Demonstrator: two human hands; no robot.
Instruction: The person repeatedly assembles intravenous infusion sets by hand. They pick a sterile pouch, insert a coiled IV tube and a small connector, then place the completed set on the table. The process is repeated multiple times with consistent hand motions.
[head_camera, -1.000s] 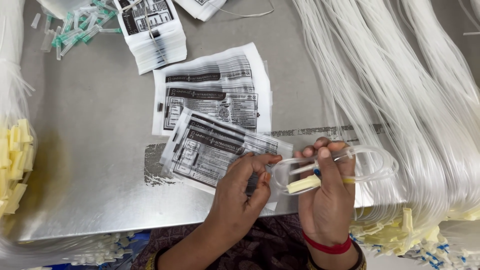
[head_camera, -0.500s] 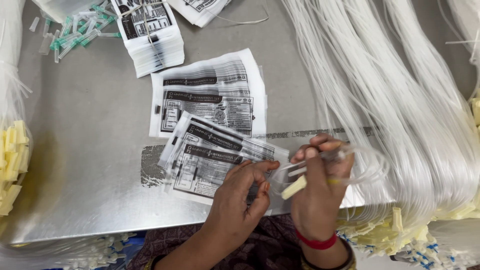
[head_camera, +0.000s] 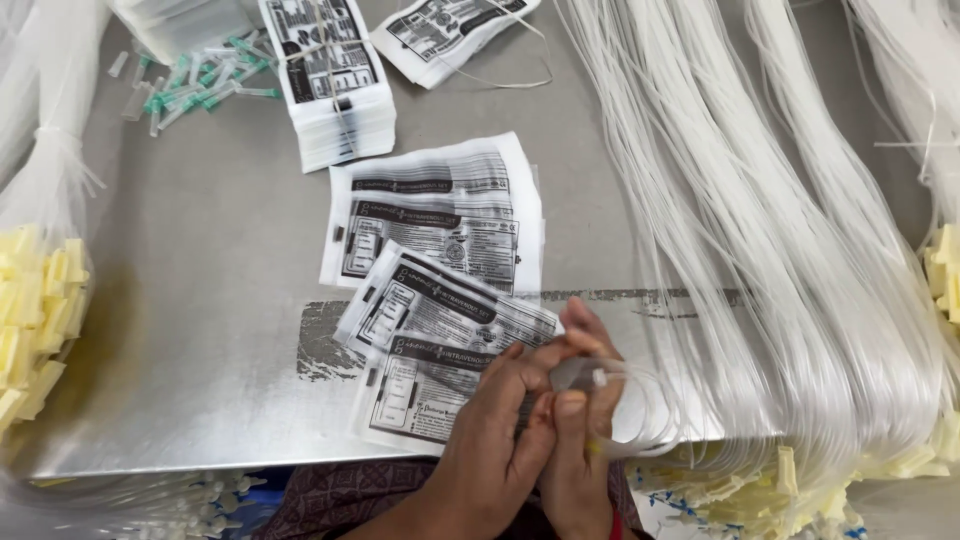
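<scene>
- The left hand (head_camera: 500, 440) comes up from the bottom edge with the forearm angled to the right; its fingers are curled and pressed together, thumb and fingertips pinching the coiled clear tubing (head_camera: 640, 410) at its near end.
- The right hand (head_camera: 578, 420) stands almost upright just beside the left one, touching it — palm turned toward the left hand, fingers bent over the top of the coil, thumb closed against the tubing's small white end piece.
- The coil loops out to the right of both hands as a loose ring, held just above the near edge of the table (head_camera: 200, 300).
- Directly beyond the left hand lie two printed white pouches (head_camera: 430, 330), overlapping and tilted; a third flat pouch (head_camera: 440, 215) lies farther out, touching them.
- Well beyond the hands, a bound stack of pouches (head_camera: 335, 85) stands beside scattered green-capped pieces (head_camera: 200, 85).
- To the right of the right hand a broad hank of clear tubing strands (head_camera: 800, 250) runs across the table — its pale yellow clips (head_camera: 790, 490) hang over the near edge.
- Far to the left of the left hand sits a bag of yellow clips (head_camera: 35, 320).
</scene>
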